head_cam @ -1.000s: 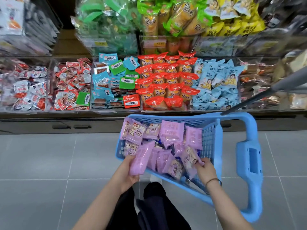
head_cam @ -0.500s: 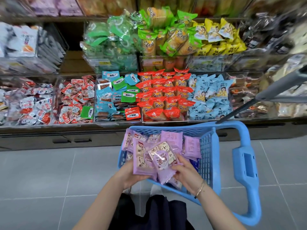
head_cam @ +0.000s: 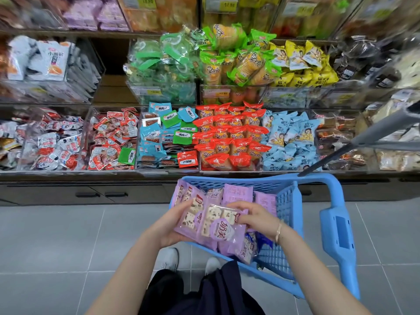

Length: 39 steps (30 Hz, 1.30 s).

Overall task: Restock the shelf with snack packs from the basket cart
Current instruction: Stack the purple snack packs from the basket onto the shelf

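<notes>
A small stack of snack packs [head_cam: 209, 220] was held just above the near end of a blue plastic basket cart [head_cam: 285, 201], gripped at its left edge by the left hand [head_cam: 169, 226] and pinched at its right edge by the right hand [head_cam: 256, 218]. The packs were lilac and partly clear, so that white squares with dark specks were seen through them, and the top one was marked with a round purple label. More lilac packs [head_cam: 237, 192] were piled loosely in the latticed basket. The tiered shelf [head_cam: 159, 173] stood right behind the cart, its clear bins filled with coloured packets.
</notes>
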Tool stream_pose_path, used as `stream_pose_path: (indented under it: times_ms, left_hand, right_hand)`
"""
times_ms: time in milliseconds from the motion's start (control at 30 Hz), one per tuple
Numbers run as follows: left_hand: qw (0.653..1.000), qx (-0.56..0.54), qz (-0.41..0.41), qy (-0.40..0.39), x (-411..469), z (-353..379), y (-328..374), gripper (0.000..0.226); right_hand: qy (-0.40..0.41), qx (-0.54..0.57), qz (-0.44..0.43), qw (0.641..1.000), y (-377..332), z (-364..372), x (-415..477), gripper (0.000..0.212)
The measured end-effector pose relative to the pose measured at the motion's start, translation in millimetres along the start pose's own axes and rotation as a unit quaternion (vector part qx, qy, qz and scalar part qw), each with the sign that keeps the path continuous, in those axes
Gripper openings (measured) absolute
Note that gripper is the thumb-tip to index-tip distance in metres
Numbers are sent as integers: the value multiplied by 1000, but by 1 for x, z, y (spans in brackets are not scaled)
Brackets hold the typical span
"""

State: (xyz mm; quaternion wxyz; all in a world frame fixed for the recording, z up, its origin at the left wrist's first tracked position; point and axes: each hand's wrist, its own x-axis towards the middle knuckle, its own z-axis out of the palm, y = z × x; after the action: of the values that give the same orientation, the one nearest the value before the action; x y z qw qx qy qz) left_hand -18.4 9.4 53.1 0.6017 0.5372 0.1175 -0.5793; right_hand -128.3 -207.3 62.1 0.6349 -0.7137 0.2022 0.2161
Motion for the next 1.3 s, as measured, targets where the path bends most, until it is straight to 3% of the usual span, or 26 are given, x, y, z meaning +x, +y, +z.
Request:
stream_pose_path:
  times_ms: [100, 167, 333, 500, 600, 700, 733, 833, 900, 1133, 1300]
  left_hand:
    - [996, 72, -31, -30, -1, 3, 0, 42]
    - [991, 105, -57, -57, -1, 7, 0, 53]
    - [978, 195, -53, -59, 4, 23, -5, 63]
    - [980, 194, -8, -30, 15, 13, -17, 46]
    - [988, 148, 7, 31, 15, -7, -28, 50]
    - [992, 91, 19, 88, 12, -27, -42, 59]
    - [992, 71, 24, 103, 11, -32, -47, 51]
    - [989, -1, 20, 145, 4, -41, -59, 31]
    - [984, -49, 18, 170, 0, -46, -62, 40]
    - [971, -139, 9, 194, -2, -53, -70, 40]
    - [970, -134, 2, 201, 7, -48, -70, 28]
  right_hand:
    - [-42, -179, -43, 982, -22, -5, 13, 40]
    - [-45, -207, -71, 975, -34, -2, 24, 42]
    - [-30, -144, -96, 984, -41, 14, 43, 36]
    - [55, -25, -78, 995, -13, 18, 49, 29]
    - [164, 125, 24, 978, 35, 9, 55, 19]
    - [238, 141, 186, 943, 102, 6, 55, 7]
    - [234, 136, 245, 931, 123, 7, 53, 4]
    - [176, 96, 378, 904, 174, 16, 48, 21]
    - [179, 75, 407, 893, 195, 22, 53, 14]
    - [186, 90, 445, 872, 198, 21, 73, 52]
    - [167, 175, 425, 872, 185, 28, 69, 50]
